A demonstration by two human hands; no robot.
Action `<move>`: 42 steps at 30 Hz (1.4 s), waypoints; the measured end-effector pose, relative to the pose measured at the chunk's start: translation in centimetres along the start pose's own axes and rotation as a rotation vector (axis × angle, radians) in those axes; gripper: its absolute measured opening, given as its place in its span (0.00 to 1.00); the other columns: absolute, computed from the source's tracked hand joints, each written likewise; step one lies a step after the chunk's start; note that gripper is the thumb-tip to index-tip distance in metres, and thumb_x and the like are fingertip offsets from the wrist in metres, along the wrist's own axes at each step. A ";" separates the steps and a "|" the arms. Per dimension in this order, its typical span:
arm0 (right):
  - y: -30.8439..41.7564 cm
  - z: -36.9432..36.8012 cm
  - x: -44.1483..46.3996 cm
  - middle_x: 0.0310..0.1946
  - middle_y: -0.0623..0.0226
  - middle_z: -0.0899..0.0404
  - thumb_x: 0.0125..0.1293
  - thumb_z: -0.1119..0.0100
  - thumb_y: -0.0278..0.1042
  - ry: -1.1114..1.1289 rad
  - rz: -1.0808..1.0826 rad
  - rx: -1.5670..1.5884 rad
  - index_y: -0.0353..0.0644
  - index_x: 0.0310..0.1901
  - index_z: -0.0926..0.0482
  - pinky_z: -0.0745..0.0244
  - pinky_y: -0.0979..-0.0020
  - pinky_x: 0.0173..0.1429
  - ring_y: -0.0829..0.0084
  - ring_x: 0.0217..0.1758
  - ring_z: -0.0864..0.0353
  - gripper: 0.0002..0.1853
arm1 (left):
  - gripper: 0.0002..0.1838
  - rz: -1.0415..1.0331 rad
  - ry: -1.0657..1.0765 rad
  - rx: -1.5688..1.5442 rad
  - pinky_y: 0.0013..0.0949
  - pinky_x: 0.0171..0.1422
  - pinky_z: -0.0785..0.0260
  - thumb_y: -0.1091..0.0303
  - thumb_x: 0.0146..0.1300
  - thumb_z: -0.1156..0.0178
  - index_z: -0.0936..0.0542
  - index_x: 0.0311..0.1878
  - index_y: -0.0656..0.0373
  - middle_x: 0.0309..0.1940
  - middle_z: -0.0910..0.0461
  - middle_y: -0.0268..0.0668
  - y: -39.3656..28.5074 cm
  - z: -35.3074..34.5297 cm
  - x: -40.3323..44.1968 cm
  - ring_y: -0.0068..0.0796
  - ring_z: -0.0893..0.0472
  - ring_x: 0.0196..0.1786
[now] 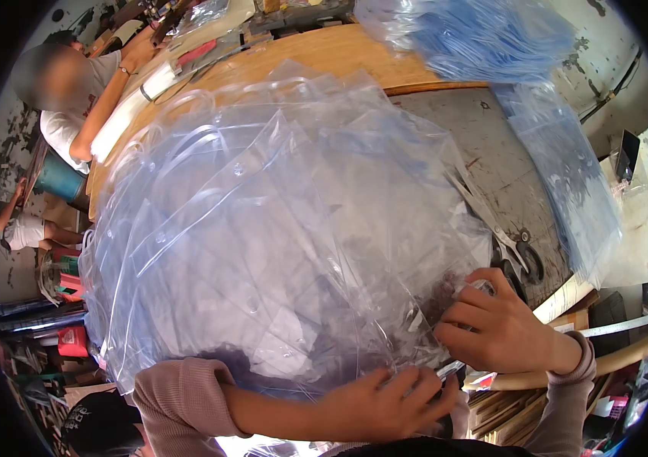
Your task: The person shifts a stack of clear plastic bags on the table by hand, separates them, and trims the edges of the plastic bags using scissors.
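A big fanned pile of clear plastic bags [209, 251] with tube-like handles and small round snaps covers the near part of the table. At its lower right corner, my right hand [491, 324] has its fingers curled and pinched on clear plastic. My left hand [388, 404] lies across the near edge of the pile, fingers bent; whatever they grip is hidden. A pair of scissors [518, 255] with black handles rests just beyond my right hand, partly under the plastic. A white paper-like piece [286, 343] shows through the bags.
Bluish plastic sheets [484, 38] are heaped at the back right, and more sheets [568, 175] hang along the right side. Another person [72, 114] works at the far left of the wooden table [324, 53]. A second person [15, 221] sits behind; a dark-capped head [103, 426] is at lower left.
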State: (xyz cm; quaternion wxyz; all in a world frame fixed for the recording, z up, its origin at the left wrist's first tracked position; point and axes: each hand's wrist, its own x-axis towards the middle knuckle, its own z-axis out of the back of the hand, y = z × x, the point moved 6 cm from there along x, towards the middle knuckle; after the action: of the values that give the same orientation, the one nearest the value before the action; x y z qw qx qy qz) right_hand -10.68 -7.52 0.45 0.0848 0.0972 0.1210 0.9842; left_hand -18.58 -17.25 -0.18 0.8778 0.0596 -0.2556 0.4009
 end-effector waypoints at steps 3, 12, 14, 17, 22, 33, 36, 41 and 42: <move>0.1 0.2 0.5 0.24 0.74 0.35 0.43 0.42 0.30 -0.085 0.077 0.063 0.46 0.27 0.27 0.35 0.68 0.49 0.74 0.33 0.29 0.07 | 0.15 0.023 0.184 0.043 0.16 0.27 0.40 0.60 0.50 0.45 0.24 0.42 0.53 0.29 0.33 0.27 1.7 -0.9 0.3 0.17 0.30 0.33; -3.6 1.7 3.6 0.24 0.71 0.35 0.43 0.41 0.32 -0.177 0.138 -0.196 0.45 0.28 0.28 0.34 0.66 0.46 0.72 0.34 0.29 0.09 | 0.12 -0.111 0.100 -0.029 0.15 0.24 0.41 0.67 0.49 0.46 0.24 0.39 0.53 0.33 0.31 0.26 0.7 -1.8 -0.3 0.14 0.31 0.31; -6.4 3.3 5.7 0.25 0.69 0.32 0.47 0.42 0.30 -0.193 0.033 -0.299 0.43 0.29 0.28 0.34 0.65 0.47 0.69 0.36 0.28 0.07 | 0.11 -0.087 0.112 -0.064 0.16 0.25 0.39 0.67 0.49 0.46 0.25 0.39 0.53 0.34 0.30 0.26 -0.4 -2.2 -1.1 0.16 0.31 0.31; -8.6 2.9 9.5 0.29 0.65 0.27 0.50 0.43 0.29 -0.257 0.045 -0.342 0.42 0.30 0.26 0.35 0.63 0.48 0.67 0.39 0.26 0.05 | 0.12 -0.077 0.151 -0.115 0.16 0.26 0.39 0.67 0.50 0.46 0.25 0.40 0.53 0.35 0.30 0.26 0.2 -2.0 -0.6 0.16 0.31 0.31; -13.2 3.1 16.9 0.27 0.66 0.21 0.50 0.45 0.30 -0.527 -0.079 -0.633 0.43 0.28 0.21 0.37 0.61 0.47 0.67 0.36 0.21 0.04 | 0.14 -0.077 0.153 -0.140 0.16 0.26 0.38 0.67 0.48 0.45 0.26 0.42 0.53 0.36 0.31 0.27 0.3 -2.1 -0.5 0.17 0.30 0.32; -19.1 7.7 22.5 0.24 0.52 0.20 0.55 0.44 0.36 -0.629 -0.444 -0.579 0.36 0.26 0.21 0.32 0.57 0.42 0.54 0.31 0.19 0.11 | 0.14 -0.037 0.085 -0.260 0.16 0.28 0.33 0.69 0.49 0.45 0.26 0.42 0.54 0.36 0.31 0.28 0.7 -2.2 -0.7 0.16 0.29 0.33; -16.7 6.6 20.8 0.23 0.51 0.22 0.58 0.45 0.38 -0.533 -0.367 -0.477 0.35 0.25 0.22 0.30 0.57 0.36 0.52 0.30 0.21 0.13 | 0.13 -0.048 0.094 -0.195 0.17 0.27 0.34 0.68 0.50 0.45 0.26 0.41 0.53 0.35 0.31 0.28 0.4 -2.3 -0.8 0.17 0.29 0.32; -12.9 5.6 13.2 0.16 0.55 0.30 0.65 0.49 0.41 -0.354 -0.237 -0.189 0.36 0.23 0.29 0.34 0.60 0.28 0.55 0.23 0.30 0.18 | 0.14 -0.033 0.138 -0.182 0.17 0.26 0.35 0.66 0.50 0.45 0.27 0.42 0.53 0.36 0.31 0.28 0.3 -2.6 -0.8 0.18 0.29 0.33; -12.3 6.1 11.1 0.17 0.56 0.30 0.65 0.48 0.40 -0.265 -0.278 -0.181 0.36 0.23 0.29 0.34 0.62 0.29 0.57 0.22 0.30 0.18 | 0.14 -0.036 0.132 -0.181 0.17 0.26 0.35 0.66 0.50 0.45 0.27 0.42 0.53 0.36 0.31 0.28 0.2 -2.7 -0.8 0.18 0.29 0.33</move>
State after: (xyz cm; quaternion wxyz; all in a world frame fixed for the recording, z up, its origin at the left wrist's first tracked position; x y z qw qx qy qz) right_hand -18.33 7.70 5.08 0.2436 0.2002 0.0321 0.9485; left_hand -18.10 -16.88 -2.91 0.9016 -0.0419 -0.2312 0.3632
